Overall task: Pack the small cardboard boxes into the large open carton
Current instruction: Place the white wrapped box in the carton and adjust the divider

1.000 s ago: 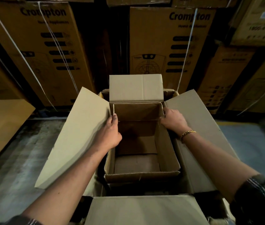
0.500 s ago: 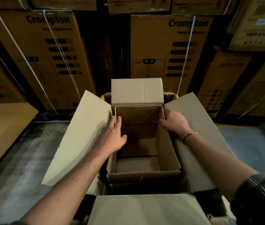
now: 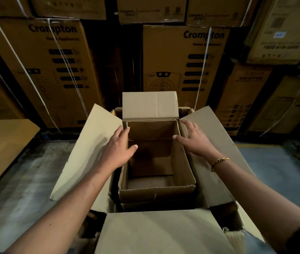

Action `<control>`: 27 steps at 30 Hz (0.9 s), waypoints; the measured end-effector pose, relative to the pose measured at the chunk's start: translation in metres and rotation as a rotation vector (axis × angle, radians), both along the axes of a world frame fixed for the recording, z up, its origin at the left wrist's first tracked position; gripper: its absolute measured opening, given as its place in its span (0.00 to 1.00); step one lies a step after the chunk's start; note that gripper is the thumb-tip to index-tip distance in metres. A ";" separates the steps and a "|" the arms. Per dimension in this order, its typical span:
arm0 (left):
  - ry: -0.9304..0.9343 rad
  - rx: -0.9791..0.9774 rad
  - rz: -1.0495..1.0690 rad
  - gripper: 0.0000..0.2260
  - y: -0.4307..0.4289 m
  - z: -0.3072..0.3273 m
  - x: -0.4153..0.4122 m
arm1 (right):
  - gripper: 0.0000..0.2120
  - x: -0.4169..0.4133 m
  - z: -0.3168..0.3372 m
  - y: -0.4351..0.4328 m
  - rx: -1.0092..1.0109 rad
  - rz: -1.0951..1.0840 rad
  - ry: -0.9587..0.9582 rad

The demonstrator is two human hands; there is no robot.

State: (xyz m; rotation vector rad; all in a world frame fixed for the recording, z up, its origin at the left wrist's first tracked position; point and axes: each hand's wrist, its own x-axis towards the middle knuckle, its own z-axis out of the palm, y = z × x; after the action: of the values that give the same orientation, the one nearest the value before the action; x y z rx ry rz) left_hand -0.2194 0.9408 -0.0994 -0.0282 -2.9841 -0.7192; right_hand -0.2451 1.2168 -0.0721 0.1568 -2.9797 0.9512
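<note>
While outstretched, left hand, right hand (braceleted)

One head-worn camera looks forward and down into the large open carton from close above its near flap; stacked boxes behind the carton seem slightly blurred.

Warehouse: strapped appliance cartons stacked high over concrete floor.

left hand off small box wall, right hand flattened open
</note>
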 end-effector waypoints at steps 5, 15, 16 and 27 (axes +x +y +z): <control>0.131 0.016 -0.018 0.32 -0.006 0.028 0.021 | 0.36 0.024 0.018 -0.009 -0.085 0.005 0.003; 0.351 0.083 0.091 0.31 -0.096 0.092 0.060 | 0.36 0.038 0.068 -0.086 -0.172 0.133 0.076; 0.362 0.098 0.112 0.31 -0.114 0.097 0.066 | 0.35 0.037 0.074 -0.103 -0.177 0.158 0.080; 0.467 0.179 0.444 0.33 -0.388 0.095 0.199 | 0.38 0.062 0.106 -0.394 -0.285 0.529 0.110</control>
State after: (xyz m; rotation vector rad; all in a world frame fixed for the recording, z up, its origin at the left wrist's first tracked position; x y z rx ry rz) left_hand -0.0203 0.5532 -0.0048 0.4033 -2.3549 -0.7833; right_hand -0.1827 0.8230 0.0334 0.9881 -2.7028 1.3382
